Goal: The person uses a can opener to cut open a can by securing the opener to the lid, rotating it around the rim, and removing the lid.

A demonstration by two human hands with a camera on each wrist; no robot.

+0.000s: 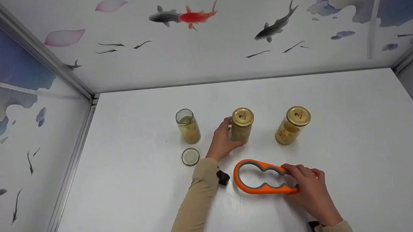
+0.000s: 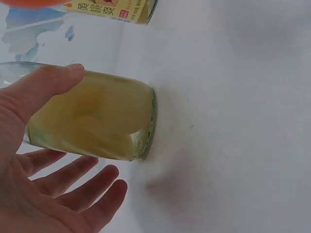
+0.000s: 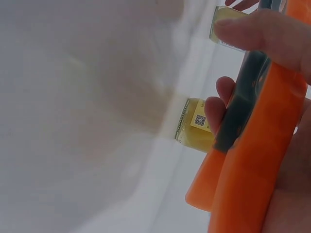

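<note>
At the middle jar [image 1: 241, 130], closed with a gold lid, my left hand [image 1: 224, 141] has its thumb at the near side and its fingers at the left. In the left wrist view the thumb lies across the glass jar [image 2: 92, 114], while the spread fingers [image 2: 73, 179] stand off its side. My right hand [image 1: 310, 190] grips the handle end of an orange jar opener [image 1: 255, 190] with grey inner edges. The opener's rounded end points left, in front of the middle jar. In the right wrist view its orange frame [image 3: 257, 155] lies within the hand.
An open jar [image 1: 189, 130] with yellowish contents stands to the left, a loose lid [image 1: 190, 156] in front of it. Another gold-lidded jar [image 1: 290, 126] stands at the right. The white table [image 1: 126, 189] meets printed panels at the back and left.
</note>
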